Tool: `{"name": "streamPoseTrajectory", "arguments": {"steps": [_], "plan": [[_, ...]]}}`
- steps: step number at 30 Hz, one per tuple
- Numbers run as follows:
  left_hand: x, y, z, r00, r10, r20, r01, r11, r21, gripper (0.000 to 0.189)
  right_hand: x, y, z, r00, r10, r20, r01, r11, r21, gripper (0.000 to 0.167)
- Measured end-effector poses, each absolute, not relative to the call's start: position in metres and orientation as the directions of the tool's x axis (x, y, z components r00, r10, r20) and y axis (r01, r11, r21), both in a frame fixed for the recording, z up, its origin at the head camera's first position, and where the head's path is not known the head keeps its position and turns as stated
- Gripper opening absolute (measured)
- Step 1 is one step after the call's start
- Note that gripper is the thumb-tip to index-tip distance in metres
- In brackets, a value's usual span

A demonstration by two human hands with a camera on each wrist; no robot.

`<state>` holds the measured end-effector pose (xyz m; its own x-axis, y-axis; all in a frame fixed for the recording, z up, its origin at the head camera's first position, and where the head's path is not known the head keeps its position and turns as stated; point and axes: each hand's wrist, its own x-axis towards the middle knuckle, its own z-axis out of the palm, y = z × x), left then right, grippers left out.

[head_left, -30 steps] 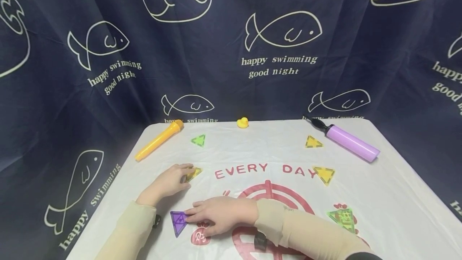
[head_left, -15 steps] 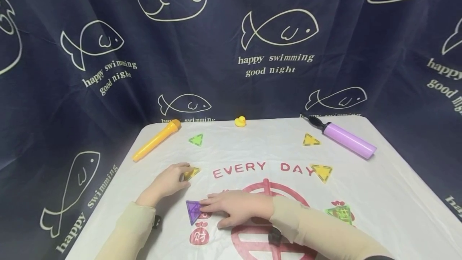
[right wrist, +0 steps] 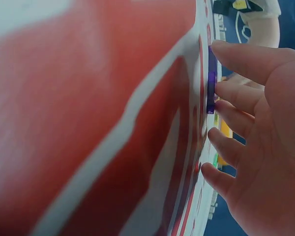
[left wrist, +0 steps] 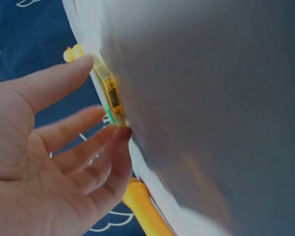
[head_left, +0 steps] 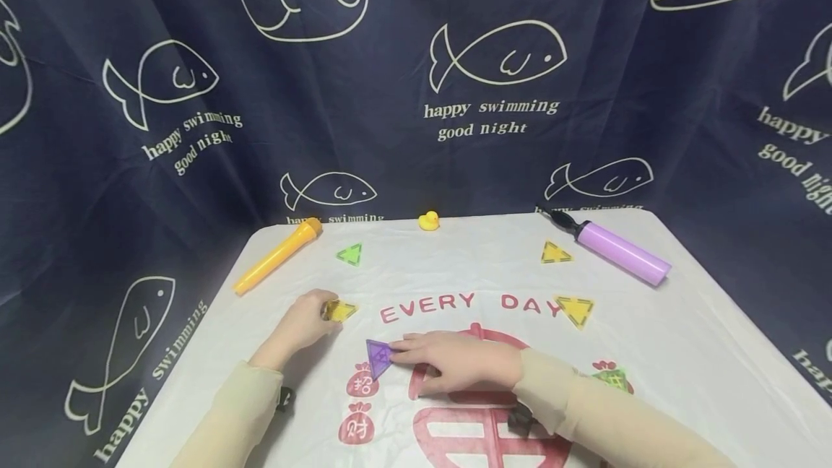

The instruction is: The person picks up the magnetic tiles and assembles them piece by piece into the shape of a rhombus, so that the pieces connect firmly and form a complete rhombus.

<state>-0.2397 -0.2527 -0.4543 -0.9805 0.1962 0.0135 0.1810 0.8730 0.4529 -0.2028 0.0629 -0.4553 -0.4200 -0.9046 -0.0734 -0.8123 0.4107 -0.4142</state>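
Note:
My left hand (head_left: pixel 302 323) holds a translucent yellow triangle tile (head_left: pixel 341 310) on the white tabletop. In the left wrist view the thumb lies at one end of this tile (left wrist: pixel 110 91) and bent fingers at the other. Toward the middle, my right hand (head_left: pixel 448 361) rests its outstretched fingertips on a purple triangle tile (head_left: pixel 378 357). The right wrist view shows that tile (right wrist: pixel 212 81) edge-on and flat on the cloth, with the fingers spread beside it. A gap of white cloth separates the purple tile from the yellow one.
Beyond the hands lie an orange toy microphone (head_left: pixel 279 257), a green triangle tile (head_left: pixel 351 254), a rubber duck (head_left: pixel 429 221) and a purple hand pump (head_left: pixel 620 251). Two yellow tiles, a far one (head_left: pixel 555 252) and a nearer one (head_left: pixel 577 310), lie right. My right sleeve partly hides another green tile (head_left: pixel 613 379).
The purple tile has slid right and away from me under my right fingers, closer to the yellow tile. My left hand has stayed at its tile, shifting only slightly. The head view drifted a little.

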Motion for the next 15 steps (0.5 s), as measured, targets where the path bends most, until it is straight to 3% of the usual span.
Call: {"name": "streamPoseTrajectory", "arguments": {"steps": [15], "plan": [[-0.247, -0.248, -0.453, -0.994, 0.094, -0.048, 0.062, 0.890, 0.452, 0.059, -0.214, 0.112, -0.456, -0.592, -0.799, -0.109, -0.688, 0.571, -0.449, 0.063]]}}
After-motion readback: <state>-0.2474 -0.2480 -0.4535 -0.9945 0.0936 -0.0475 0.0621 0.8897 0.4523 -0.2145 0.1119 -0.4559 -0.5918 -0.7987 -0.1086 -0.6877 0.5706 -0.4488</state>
